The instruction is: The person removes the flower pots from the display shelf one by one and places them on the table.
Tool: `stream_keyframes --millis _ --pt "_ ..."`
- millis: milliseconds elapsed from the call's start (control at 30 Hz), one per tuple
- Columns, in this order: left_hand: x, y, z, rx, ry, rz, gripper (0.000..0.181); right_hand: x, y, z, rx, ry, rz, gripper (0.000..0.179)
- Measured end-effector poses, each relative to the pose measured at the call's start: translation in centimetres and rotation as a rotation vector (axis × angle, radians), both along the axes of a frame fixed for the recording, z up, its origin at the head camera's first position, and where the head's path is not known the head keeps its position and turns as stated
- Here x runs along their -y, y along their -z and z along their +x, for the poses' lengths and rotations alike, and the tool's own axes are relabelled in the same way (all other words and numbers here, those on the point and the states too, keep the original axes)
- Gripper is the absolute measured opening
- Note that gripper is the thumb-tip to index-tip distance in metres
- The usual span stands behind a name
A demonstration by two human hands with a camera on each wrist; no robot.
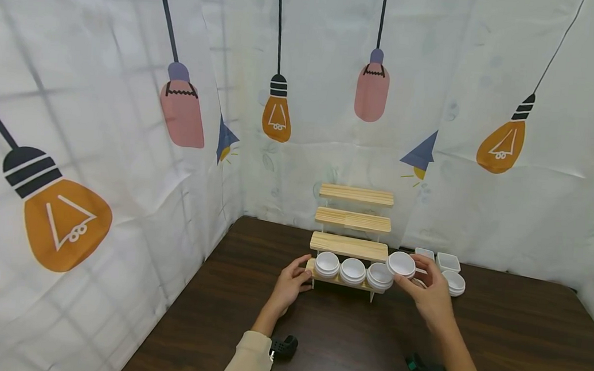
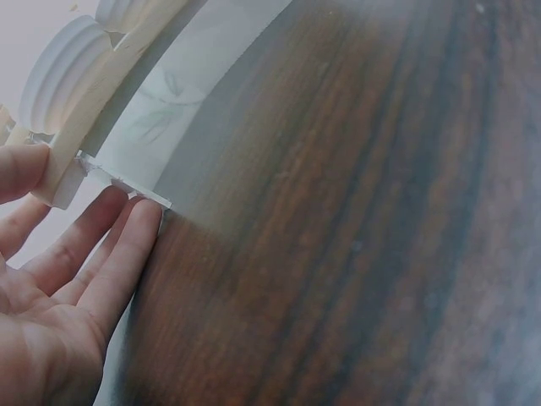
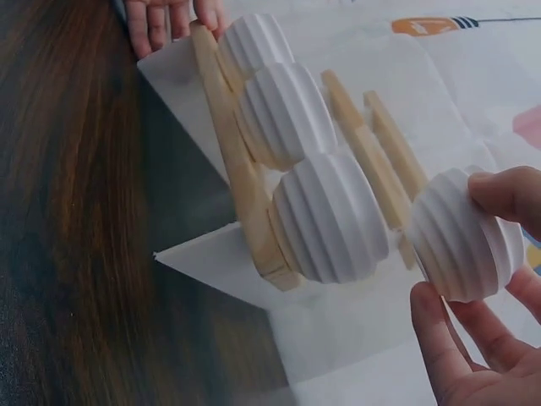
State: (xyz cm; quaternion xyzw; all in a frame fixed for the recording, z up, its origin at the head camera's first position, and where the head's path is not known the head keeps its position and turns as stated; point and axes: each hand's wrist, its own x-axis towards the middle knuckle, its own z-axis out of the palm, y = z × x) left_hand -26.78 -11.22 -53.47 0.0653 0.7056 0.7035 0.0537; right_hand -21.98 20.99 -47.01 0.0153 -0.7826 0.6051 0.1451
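Note:
A tiered wooden display stand (image 1: 348, 245) with white legs stands near the back wall. Three white ribbed bowls sit in a row on its lowest shelf: a left bowl (image 1: 327, 264), a middle bowl (image 1: 353, 271) and a right bowl (image 3: 328, 218). My left hand (image 1: 289, 284) grips the left end of that shelf, its thumb on the wood and some fingers by the leg (image 2: 127, 182). With fingers and thumb, my right hand (image 1: 433, 297) holds another white ribbed bowl (image 1: 401, 264) just beyond the shelf's right end, higher than the row.
Behind the right hand are two square white dishes, one nearer the stand (image 1: 424, 253) and one farther right (image 1: 448, 261). Another round white bowl (image 1: 454, 283) lies in front of them. The dark wooden table (image 1: 348, 344) meets a printed cloth wall (image 1: 309, 152).

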Motion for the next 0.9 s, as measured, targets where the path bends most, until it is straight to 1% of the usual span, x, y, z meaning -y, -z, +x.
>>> stream_keyframes --millis 67,133,267,400,600,733,900 --pt "0.0 0.5 -0.2 -0.002 -0.009 -0.006 0.049 -0.2 0.0 0.1 0.004 -0.005 -0.004 0.06" --pt "-0.1 0.7 -0.3 -0.005 -0.02 -0.015 0.049 -0.3 -0.1 0.1 0.005 -0.011 -0.02 0.06" --pt "-0.2 0.7 -0.2 -0.014 -0.029 -0.028 0.049 -0.6 -0.1 0.1 -0.004 -0.023 -0.062 0.061" --pt "-0.2 0.7 -0.1 -0.018 -0.033 -0.031 0.047 -1.0 0.0 0.1 -0.015 -0.026 -0.074 0.061" --pt "-0.2 1.0 -0.3 -0.016 -0.033 -0.026 0.047 -1.5 -0.1 0.3 -0.014 -0.003 -0.017 0.061" --pt "-0.2 1.1 -0.4 -0.014 -0.032 -0.027 0.047 -1.8 -0.1 0.3 -0.006 -0.002 0.0 0.061" --pt "-0.1 1.0 -0.4 -0.011 -0.021 -0.015 0.048 -2.0 0.1 0.2 0.017 -0.002 0.018 0.062"
